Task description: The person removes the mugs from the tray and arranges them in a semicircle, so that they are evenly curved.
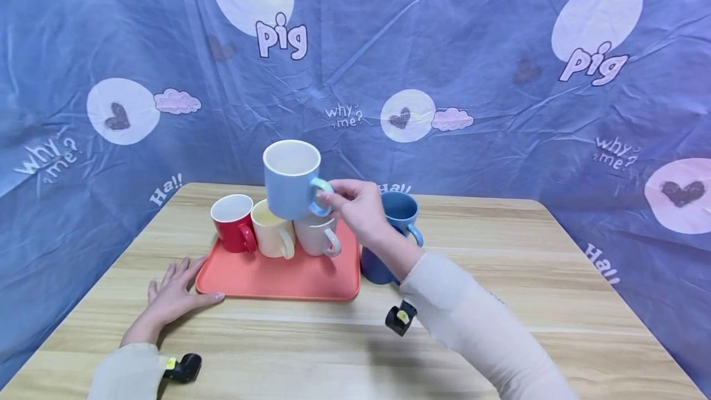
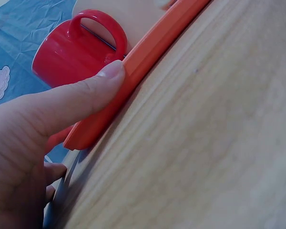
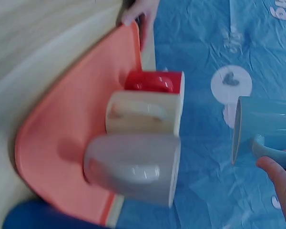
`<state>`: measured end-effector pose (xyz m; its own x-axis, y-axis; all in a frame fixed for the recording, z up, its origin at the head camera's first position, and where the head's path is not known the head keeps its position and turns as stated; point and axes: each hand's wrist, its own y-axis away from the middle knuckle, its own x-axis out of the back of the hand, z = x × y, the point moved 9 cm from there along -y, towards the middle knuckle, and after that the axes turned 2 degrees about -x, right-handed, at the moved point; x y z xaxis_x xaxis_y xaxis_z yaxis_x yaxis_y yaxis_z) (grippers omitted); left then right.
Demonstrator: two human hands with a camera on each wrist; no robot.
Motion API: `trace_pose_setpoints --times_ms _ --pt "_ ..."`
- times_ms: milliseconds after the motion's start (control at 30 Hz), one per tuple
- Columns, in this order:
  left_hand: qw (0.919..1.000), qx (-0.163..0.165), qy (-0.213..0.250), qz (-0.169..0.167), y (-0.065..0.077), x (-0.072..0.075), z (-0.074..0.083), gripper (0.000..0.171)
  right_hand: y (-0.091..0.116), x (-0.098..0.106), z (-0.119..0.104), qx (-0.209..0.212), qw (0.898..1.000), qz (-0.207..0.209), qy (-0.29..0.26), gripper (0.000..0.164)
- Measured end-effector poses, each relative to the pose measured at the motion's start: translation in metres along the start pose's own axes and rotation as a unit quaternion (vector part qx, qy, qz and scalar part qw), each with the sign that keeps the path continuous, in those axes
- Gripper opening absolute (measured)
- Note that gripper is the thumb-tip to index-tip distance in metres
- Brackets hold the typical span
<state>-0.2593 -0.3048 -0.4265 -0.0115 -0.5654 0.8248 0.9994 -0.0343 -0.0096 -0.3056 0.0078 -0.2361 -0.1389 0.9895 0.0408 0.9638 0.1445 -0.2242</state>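
By its handle, my right hand (image 1: 358, 205) pinches a light blue mug (image 1: 290, 187), upright in the air above the tray. On the coral-red tray (image 1: 266, 286) stand a red mug (image 1: 229, 227), a cream mug (image 1: 272, 236) and a light grey mug (image 1: 313, 239) in a row, handles toward the front right. The raised mug overlaps the tops of the cream and grey mugs in the head view. My left hand (image 1: 176, 292) spreads its fingers around the tray's front left corner, the thumb (image 2: 93, 93) touching the rim in the left wrist view.
Right of the tray stand a teal-blue mug (image 1: 401, 208) and a dark blue mug (image 1: 376, 267), partly hidden by my right forearm. Everything rests on a wooden table (image 1: 300, 350). A blue printed cloth (image 1: 344, 66) hangs behind the table.
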Motion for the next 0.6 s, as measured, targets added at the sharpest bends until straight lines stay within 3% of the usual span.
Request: trace_pose_setpoints --times_ms 600 --pt "1.0000 0.001 0.006 0.002 -0.001 0.000 0.001 0.100 -0.019 0.099 -0.018 0.009 0.995 0.093 0.038 0.021"
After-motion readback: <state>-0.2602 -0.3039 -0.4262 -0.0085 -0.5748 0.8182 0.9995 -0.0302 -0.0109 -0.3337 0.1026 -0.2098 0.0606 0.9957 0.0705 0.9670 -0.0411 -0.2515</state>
